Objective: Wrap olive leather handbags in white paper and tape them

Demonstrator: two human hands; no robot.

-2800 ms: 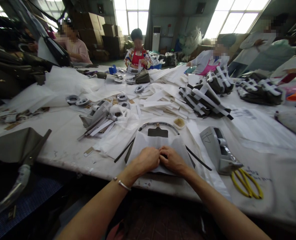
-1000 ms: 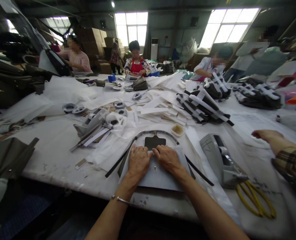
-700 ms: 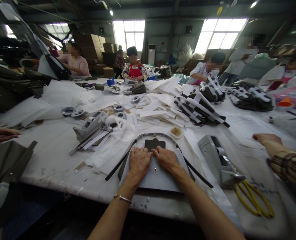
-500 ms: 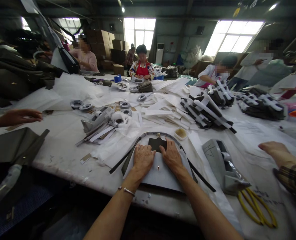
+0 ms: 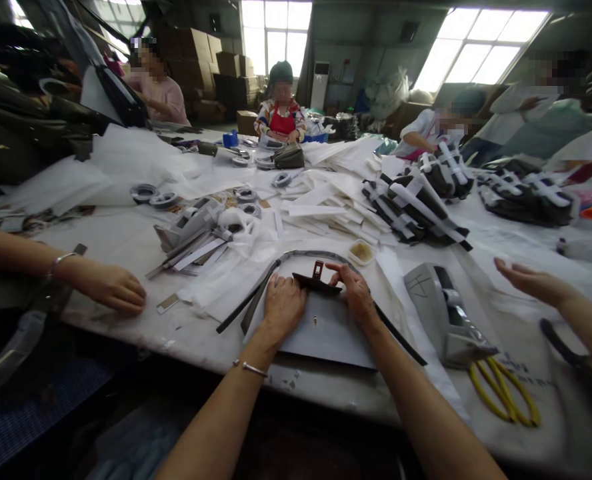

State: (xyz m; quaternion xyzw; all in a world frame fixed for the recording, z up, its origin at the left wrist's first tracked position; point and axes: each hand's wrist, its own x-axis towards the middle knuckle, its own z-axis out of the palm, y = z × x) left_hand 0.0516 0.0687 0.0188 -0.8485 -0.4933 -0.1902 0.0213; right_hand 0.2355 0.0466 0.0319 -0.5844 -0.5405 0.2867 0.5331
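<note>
A handbag [image 5: 323, 337] lies in front of me, a pale sheet over its face. Its dark flap tab [image 5: 317, 284] stands tilted up, with a metal clasp plate [image 5: 318, 268] at the far edge. My left hand [image 5: 285, 301] rests on the bag at the tab's left end, fingers lying forward. At the right end, the bent fingers and thumb of my right hand [image 5: 355, 293] close on the tab's edge. A small metal fitting [image 5: 315, 321] shows on the sheet below. The dark strap [image 5: 401, 337] curves around the bag's top and down both sides.
Beyond the bag are wrapped grey parts [image 5: 196, 223], white paper strips [image 5: 326, 193] and a small tub [image 5: 361, 251]. At right stand a grey tape dispenser [image 5: 439, 313] and yellow loops [image 5: 506, 390]. Co-workers' hands [image 5: 116, 287] reach in from both sides.
The flap tab has tilted up from lying flat, and my right hand's fingers have bent onto its edge. A co-worker's hand at left has moved right and down onto the table.
</note>
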